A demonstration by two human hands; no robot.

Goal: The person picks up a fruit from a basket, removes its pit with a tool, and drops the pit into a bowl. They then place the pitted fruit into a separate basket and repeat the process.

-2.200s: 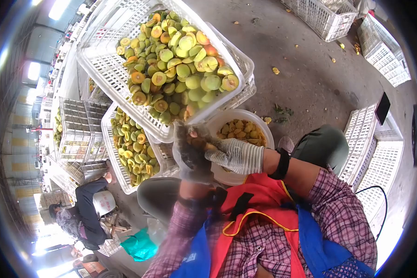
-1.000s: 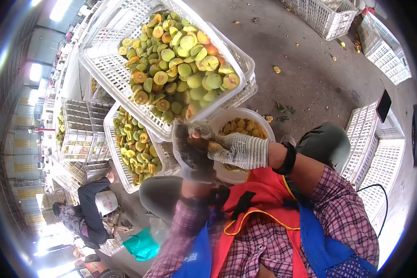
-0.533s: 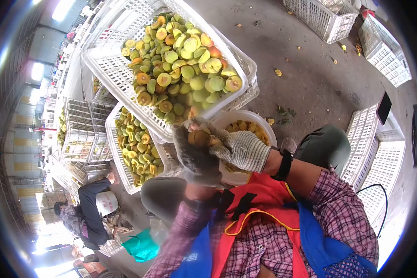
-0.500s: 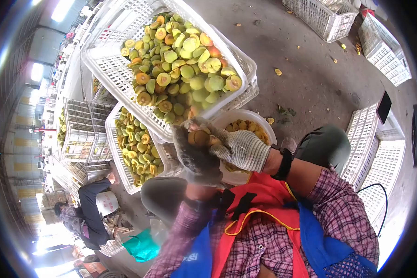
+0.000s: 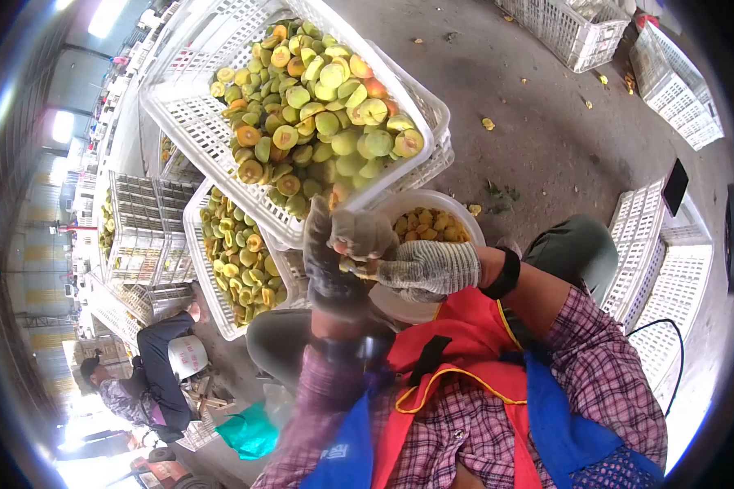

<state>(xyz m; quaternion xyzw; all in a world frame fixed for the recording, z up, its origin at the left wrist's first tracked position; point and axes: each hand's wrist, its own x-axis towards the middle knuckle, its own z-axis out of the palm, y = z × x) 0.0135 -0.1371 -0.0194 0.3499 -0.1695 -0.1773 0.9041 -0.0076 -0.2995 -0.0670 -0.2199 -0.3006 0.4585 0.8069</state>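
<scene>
My left hand (image 5: 338, 257), in a dark-stained glove, is closed with its fingers curled in front of me. Whatever lies inside those fingers is hidden. Against it, my right hand (image 5: 428, 267), in a striped knit glove, is also closed, and a small yellow-brown piece shows at its fingertips, too blurred to name. Just beyond both hands stands a white crate (image 5: 196, 110) of halved green and orange fruit (image 5: 310, 110). A white tub (image 5: 475, 226) with yellowish-orange fruit pieces (image 5: 428, 225) sits partly behind my right hand.
A second crate (image 5: 194, 236) of halved fruit stands at the left, below the first. More white crates (image 5: 151, 220) are stacked farther left, and others (image 5: 632, 253) stand at the right. A person (image 5: 151, 383) sits at lower left near a green bag (image 5: 249, 430). Fruit scraps (image 5: 488, 124) dot the floor.
My left hand's fingers have curled over, and the brown fruit seen between my hands is now hidden. My right hand has shifted slightly lower. The seated person's head has lifted.
</scene>
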